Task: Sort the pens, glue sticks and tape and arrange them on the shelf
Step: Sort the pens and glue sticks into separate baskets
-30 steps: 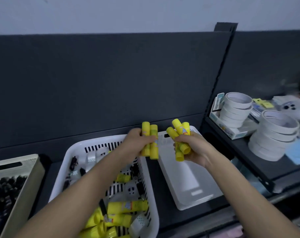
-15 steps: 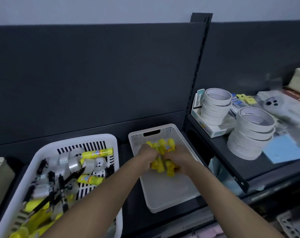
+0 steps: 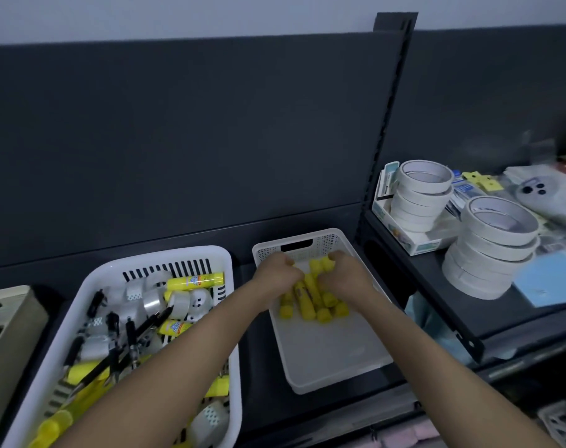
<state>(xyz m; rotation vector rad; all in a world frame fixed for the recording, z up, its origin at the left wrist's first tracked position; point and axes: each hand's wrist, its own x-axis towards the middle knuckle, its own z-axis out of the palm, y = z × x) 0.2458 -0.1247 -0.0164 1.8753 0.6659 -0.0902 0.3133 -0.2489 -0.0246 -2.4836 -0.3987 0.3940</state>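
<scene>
Several yellow glue sticks [image 3: 311,299] lie bunched in the far half of a small white tray [image 3: 333,360] on the dark shelf. My left hand [image 3: 275,273] and my right hand [image 3: 348,276] are both down in that tray, fingers curled round the bunch from either side. To the left stands a large white slotted basket [image 3: 165,257] holding more yellow glue sticks [image 3: 194,281], black pens [image 3: 139,331] and small clear tape rolls [image 3: 179,303], all mixed together.
A beige crate [image 3: 13,321] sits at the far left. On the raised shelf to the right stand two stacks of white tape rolls [image 3: 492,247], a small box [image 3: 414,240], blue paper [image 3: 550,282] and packets. A slotted upright post [image 3: 388,111] divides the shelf bays.
Both hands, first held up in front of me with glue sticks, came together and went down into the small white tray, where the sticks now lie on its floor.
</scene>
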